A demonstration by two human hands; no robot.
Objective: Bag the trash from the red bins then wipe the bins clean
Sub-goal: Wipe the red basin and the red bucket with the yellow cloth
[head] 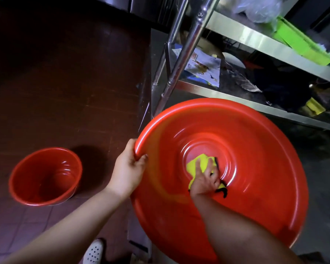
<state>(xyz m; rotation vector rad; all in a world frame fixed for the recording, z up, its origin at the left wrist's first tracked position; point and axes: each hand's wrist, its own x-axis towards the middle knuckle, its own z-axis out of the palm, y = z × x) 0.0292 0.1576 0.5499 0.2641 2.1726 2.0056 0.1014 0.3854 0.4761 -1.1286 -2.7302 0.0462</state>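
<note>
Wiping the large red bin (255,159) down at its floor, centre right of the frame.

The left hand (129,168) curls its grip over the bin's near rim, likely to steady and tip it toward the wiper. The right hand (204,180), deep inside, presses a yellow cloth (200,161) to the bottom, fingers spread on it, not clenched. A smaller red bin (46,176) stands apart on the tiled floor (55,82) at lower left, looking emptied. Steel shelving (246,33) crosses the upper right.
</note>
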